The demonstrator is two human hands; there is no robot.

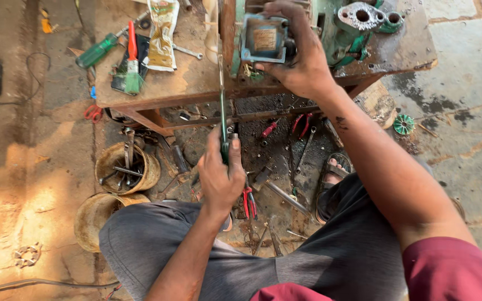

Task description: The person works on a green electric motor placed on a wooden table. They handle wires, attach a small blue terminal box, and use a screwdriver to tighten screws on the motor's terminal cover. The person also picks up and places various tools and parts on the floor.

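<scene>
Motor (319,28) sits on the low bench (196,83); right hand (299,61) clamps its blue terminal box (263,39). Left hand (218,175) is closed round a screwdriver (222,120), tip up at the box underside. Looks like fastener work; next needs the tip seated square.

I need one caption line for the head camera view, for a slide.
Left hand holds a green screwdriver; right hand steadies a green motor on a low workbench.

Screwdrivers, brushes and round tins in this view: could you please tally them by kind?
Screwdrivers: 2, one in the left hand, one green-handled on the bench
Brushes: 1, red-handled
Round tins: 2, one holding tools, one beside it
Total: 5
</scene>
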